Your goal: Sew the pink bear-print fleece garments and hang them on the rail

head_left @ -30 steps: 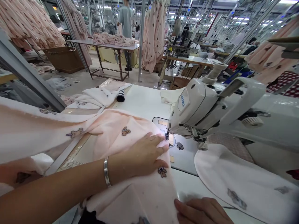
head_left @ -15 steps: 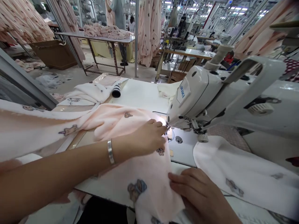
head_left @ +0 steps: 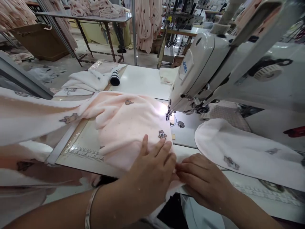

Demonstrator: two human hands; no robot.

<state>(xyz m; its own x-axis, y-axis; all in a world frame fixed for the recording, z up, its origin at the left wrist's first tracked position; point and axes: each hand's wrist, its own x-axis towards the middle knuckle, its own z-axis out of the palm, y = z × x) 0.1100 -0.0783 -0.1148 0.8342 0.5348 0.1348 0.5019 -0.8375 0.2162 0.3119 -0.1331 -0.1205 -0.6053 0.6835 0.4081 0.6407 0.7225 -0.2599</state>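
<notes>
On my feed the left hand [head_left: 150, 168] lies on a pink fleece cloth [head_left: 124, 127], fingers spread wide and pressing down from above rather than closing on it. A metal bangle [head_left: 89, 208] circles that wrist. The right hand [head_left: 205, 181] sits just beside it, fingers together and nearly flat, with their tips at the cloth's near edge. Whether they are pinching that edge, I can't tell from here.

The cloth bunches under and ahead of both hands, dotted with small bear prints, and its far side reaches the presser foot [head_left: 168, 116] of a white sewing machine [head_left: 197, 66], which stands ahead and to the right of my grip. Off the right hand, a white printed cloth [head_left: 238, 156] lies on the table [head_left: 140, 79], apart from the pink piece. Left of the left hand, a ruler scale [head_left: 84, 154] shows on the tabletop, and a long pale stretch of fabric [head_left: 35, 117] runs out of view from the pink cloth. Further ahead, beyond the grip, I see a folded white cloth [head_left: 83, 81] beside a black-and-white striped roll [head_left: 115, 78].
</notes>
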